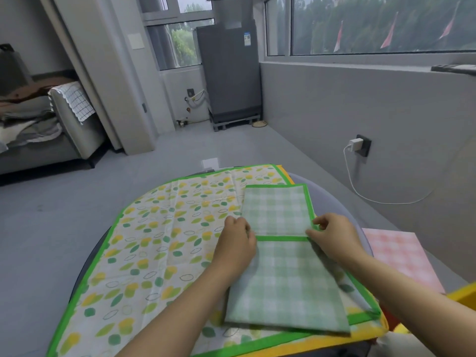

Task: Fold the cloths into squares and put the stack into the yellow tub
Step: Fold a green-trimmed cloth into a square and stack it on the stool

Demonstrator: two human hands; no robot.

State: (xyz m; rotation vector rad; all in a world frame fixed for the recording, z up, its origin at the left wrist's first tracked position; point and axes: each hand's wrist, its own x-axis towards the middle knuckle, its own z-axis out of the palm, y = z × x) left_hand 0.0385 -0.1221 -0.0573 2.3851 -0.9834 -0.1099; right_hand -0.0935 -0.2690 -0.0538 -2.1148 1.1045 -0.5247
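- Two cloths lay spread before me on the grey table (332, 199), the larger a leaf-print cloth (159, 243) in white with yellow and green spots and a green border, covering the left and middle.
- I saw my left hand (238, 243) with its fingers curled down on the left edge of the green checked cloth (286, 279), at the fold line.
- That checked cloth was pale green and white with a bright green hem, folded over on itself, lying on the leaf-print cloth's right part.
- My right hand (332, 234) pinched the hem at the right edge.
- A pink checked cloth (401, 256) lay flat further right.
- One corner of the yellow tub (463, 295) showed at the far right.
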